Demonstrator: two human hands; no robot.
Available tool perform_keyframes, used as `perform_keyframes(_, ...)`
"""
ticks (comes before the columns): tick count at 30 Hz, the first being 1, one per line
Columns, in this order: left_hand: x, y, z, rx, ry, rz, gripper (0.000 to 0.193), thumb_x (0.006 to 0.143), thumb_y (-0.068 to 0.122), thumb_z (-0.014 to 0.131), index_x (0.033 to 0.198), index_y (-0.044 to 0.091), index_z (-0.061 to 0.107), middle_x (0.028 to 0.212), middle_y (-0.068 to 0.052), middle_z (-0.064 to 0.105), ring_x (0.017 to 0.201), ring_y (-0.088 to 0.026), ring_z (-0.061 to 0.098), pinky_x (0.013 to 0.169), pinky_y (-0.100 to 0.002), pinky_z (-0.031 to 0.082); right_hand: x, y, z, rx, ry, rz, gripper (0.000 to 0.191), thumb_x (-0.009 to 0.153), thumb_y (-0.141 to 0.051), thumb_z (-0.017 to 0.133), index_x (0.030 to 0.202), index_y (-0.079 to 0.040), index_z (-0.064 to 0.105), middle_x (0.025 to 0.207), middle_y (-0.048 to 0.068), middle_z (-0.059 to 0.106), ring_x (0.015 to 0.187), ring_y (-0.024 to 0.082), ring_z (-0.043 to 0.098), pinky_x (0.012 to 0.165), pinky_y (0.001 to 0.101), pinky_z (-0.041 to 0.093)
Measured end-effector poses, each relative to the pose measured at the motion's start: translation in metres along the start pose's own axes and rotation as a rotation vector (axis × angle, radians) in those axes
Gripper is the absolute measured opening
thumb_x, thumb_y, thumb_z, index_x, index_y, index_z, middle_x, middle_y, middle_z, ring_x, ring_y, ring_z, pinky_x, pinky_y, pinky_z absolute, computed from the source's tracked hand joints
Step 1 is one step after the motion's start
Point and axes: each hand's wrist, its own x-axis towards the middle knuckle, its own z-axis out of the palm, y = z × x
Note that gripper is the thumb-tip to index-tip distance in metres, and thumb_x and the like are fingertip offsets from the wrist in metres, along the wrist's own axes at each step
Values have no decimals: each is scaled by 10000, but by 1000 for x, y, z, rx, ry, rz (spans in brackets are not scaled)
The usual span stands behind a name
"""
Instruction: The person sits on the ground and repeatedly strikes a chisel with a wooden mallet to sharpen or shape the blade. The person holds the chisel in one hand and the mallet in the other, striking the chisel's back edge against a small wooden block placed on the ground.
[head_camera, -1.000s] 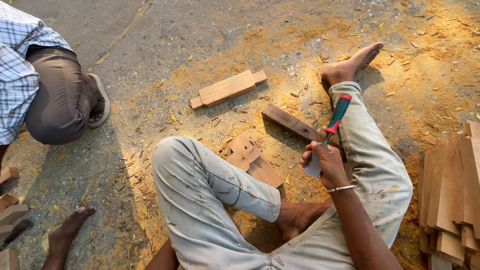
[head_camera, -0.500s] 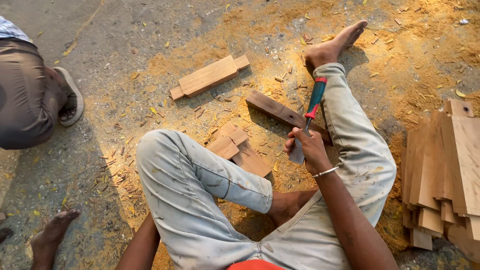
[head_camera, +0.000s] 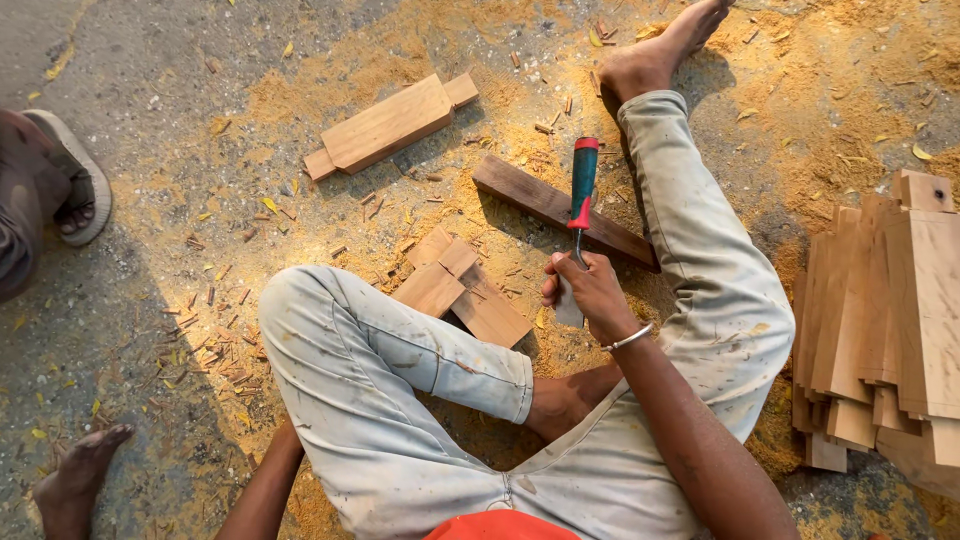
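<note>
Right hand (head_camera: 590, 290) fisted round chisel (head_camera: 580, 205), red-green handle up; notched wood block (head_camera: 462, 288) just left of it. Left hand (head_camera: 72, 487) flat on ground, fingers hidden.

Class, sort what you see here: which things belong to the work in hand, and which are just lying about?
In hand:
right hand
chisel with red and teal handle
small notched wood pieces by the knee

Lying about:
dark plank
light shaped board
stack of boards
sandal
sawdust

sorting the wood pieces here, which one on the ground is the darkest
The dark brown plank lying slanted just beyond the chisel in the right hand. The notched board and the stacked boards are pale tan.
</note>
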Motion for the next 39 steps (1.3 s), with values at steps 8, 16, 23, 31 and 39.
perform_keyframes(8,-9,-44,-9,154,108,12,482,923,178,713,1348,-16,593,1341,-237,636,1221,-344,623,990,-416,522,0,-9,20,-267,35,92,297,998,-274,616,888,-2,656,675,76,690,583,151,657,559,304,540)
perform_keyframes(16,49,0,-119,-466,899,76,293,1063,176,683,1300,5,670,1235,-166,707,1153,-272,699,1018,-398,574,14,-25,76,-575,-83,35,319,993,-265,604,835,9,646,695,41,728,579,111,695,551,303,560)
perform_keyframes(23,154,152,-152,-1935,223,413,266,976,198,773,883,91,548,722,9,509,614,-99,546,614,-336,561,39,4,108,-899,-324,-402,200,866,-122,698,1040,-31,663,831,185,739,734,340,710,647,413,549)
perform_keyframes(31,166,138,-148,-1125,335,872,371,975,146,717,720,90,454,621,3,467,525,-108,434,499,-268,341,73,8,-29,-1650,185,-465,424,957,-182,746,1288,25,580,1089,196,626,990,335,624,847,455,524)
perform_keyframes(39,200,168,-121,-823,320,846,329,913,220,756,724,53,544,628,-61,533,571,-183,520,589,-375,426,123,43,-42,-1960,286,-191,732,804,-572,834,1132,35,591,1101,180,615,1011,317,605,792,437,509)
